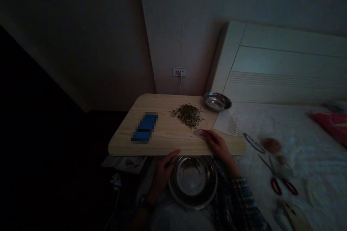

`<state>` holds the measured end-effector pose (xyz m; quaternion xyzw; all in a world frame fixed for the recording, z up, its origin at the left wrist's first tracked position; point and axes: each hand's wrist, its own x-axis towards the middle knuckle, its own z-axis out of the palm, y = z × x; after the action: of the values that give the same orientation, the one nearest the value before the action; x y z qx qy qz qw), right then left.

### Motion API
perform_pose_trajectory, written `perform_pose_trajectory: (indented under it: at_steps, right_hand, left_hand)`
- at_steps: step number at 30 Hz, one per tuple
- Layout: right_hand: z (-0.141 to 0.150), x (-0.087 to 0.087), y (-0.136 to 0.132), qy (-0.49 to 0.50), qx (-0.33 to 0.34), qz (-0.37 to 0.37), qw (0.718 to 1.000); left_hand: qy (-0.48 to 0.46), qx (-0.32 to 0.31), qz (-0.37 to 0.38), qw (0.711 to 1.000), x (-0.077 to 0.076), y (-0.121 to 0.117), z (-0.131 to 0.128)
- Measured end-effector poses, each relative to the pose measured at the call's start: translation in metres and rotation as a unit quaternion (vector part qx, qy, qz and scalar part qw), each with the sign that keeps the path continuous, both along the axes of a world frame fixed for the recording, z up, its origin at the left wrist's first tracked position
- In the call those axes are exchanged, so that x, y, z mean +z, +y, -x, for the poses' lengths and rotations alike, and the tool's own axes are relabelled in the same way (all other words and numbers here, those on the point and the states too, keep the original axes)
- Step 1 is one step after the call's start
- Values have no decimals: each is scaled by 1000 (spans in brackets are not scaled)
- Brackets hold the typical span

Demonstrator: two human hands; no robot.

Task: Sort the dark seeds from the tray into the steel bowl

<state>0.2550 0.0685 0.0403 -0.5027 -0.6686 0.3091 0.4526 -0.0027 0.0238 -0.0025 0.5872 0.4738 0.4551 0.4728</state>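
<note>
While the light is poor, the head view gives enough to work from. Right hand is pinched on a thin, see-through piece, low over the board, just on the near side of the pile. Can't tell what the piece is; outline is blurry. Left hand sits at the board's near edge, one finger reaching onto the edge, the rest beside the basin. Can't tell if its other fingers are apart or clamped on the rim.

Handling, my read: the pile is small, dry, loose bits, near weightless each. No single grip point; it'll scatter if pinched or knocked, strays already show round its rim. Best taken from the outer side, low and flat, slow push. The piece looks light and bendy, maybe slick; hold by the end away from the pile, mild pressure, or it could buckle.

Basin is metal, stiff, fairly light, smooth; take it by the rolled rim. It sits below the near edge, between the forearms. Same for the bowl at the far right corner: rim grip, could slide on the smooth board. Card beside it is flat and thin, lift by a corner. Scissors lie well apart, on the bed; handles only.
</note>
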Motion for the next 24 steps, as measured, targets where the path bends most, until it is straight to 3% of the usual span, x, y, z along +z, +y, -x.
perform_pose_trajectory:
  at_steps: [13, 24]
  right_hand:
    - [2, -4, 1, -2, -21, 10, 1000]
    - [3, -2, 0, -30, -1, 0, 1000]
  left_hand:
    - [6, 5, -2, 1000, -1, 1, 0]
    - [6, 2, -2, 1000, -2, 1, 0]
